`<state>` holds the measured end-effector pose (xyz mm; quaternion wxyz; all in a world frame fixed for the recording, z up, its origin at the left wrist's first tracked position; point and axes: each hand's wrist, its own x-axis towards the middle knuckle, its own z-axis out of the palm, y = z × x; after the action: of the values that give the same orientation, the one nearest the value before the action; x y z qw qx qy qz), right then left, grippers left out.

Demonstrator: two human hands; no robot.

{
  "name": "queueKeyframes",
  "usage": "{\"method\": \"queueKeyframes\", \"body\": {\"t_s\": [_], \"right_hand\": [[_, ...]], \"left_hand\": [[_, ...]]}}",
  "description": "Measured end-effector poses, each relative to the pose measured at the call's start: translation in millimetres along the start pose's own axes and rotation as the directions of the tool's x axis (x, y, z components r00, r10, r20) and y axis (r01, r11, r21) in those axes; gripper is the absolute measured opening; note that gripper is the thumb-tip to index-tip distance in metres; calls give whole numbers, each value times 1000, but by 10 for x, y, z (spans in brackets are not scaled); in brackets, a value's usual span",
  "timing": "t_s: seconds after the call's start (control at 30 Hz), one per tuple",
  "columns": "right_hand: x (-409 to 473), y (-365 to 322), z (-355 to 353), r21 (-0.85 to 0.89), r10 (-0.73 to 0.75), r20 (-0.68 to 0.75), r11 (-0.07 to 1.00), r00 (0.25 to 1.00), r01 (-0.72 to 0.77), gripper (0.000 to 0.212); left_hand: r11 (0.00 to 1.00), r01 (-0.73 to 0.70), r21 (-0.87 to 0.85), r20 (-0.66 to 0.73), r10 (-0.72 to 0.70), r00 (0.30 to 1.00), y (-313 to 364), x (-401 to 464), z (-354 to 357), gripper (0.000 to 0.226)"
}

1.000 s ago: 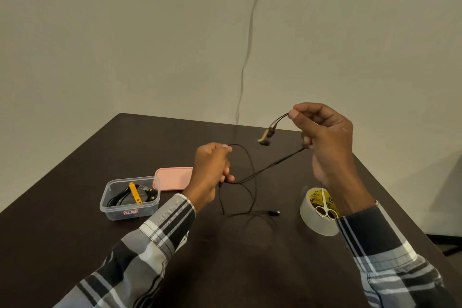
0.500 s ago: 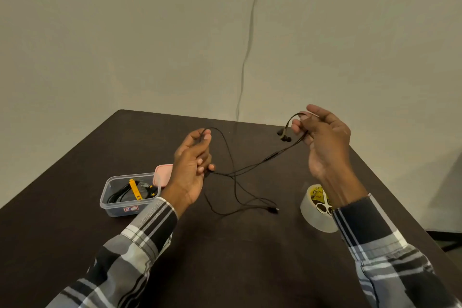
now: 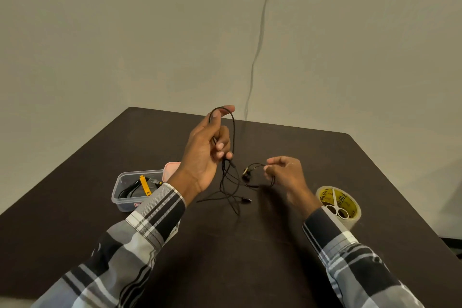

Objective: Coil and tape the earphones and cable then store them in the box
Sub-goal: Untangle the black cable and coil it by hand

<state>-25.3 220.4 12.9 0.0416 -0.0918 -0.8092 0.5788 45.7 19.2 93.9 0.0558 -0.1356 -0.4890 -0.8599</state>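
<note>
Since the earlier frame the left hand (image 3: 207,150) has risen, looping the earphone cable (image 3: 231,132) over its fingers; the right hand (image 3: 285,174) has dropped, pinching the earbud end (image 3: 247,174). Slack trails onto the bench (image 3: 250,257). Advice: keep loops even and taut. The box (image 3: 120,195) waits left.

Dark table (image 3: 275,257), clear box (image 3: 125,197), pink lid (image 3: 171,166), tape roll (image 3: 350,210), trailing earphone cable (image 3: 232,199)

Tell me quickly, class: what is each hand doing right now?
Left hand: raised, fingers curled round a loop of the black earphones wire.
Right hand: lower, pinching the wire near the earbuds; slightly blurred.
</note>
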Motion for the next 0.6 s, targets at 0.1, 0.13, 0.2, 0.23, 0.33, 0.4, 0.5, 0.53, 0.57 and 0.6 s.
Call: {"method": "queueKeyframes", "body": {"t_s": [0.1,0.13,0.2,0.23,0.33,0.4,0.5,0.53,0.57,0.6], "right_hand": [[-58,-114,-67,-518,-194,55,833,980,194,26],[-129,-203,-82,-524,-265,38,816,964,245,26],[-329,-390,-96,-334,-429,13,849,903,408,21],[-457,-493,-90,-160,-471,22,869,882,468,23],[-798,-779,-68,137,-480,168,876,861,462,29],[-873,-842,-19,62,-480,216,876,850,479,35],[-871,-825,34,54,-436,202,899,877,434,42],[-867,-824,39,109,-419,220,908,881,404,41],[-872,-829,29,171,-401,244,914,883,367,38],[-878,-841,11,228,-388,258,914,885,335,34]], "left_hand": [[1000,0,19,4,0,1000,15,36,36,36],[999,1,33,11,-1,1000,17,48,49,37],[998,-3,68,37,1,999,22,70,81,37],[996,-5,90,48,1,999,24,77,101,37],[991,-13,134,35,9,999,31,104,173,37],[992,-14,128,22,12,1000,40,118,214,38],[996,-18,82,32,15,999,68,139,257,38],[997,-25,71,34,23,999,86,144,259,39],[998,-31,61,37,29,999,92,153,261,39],[998,-37,52,41,35,999,100,162,256,40]]}}
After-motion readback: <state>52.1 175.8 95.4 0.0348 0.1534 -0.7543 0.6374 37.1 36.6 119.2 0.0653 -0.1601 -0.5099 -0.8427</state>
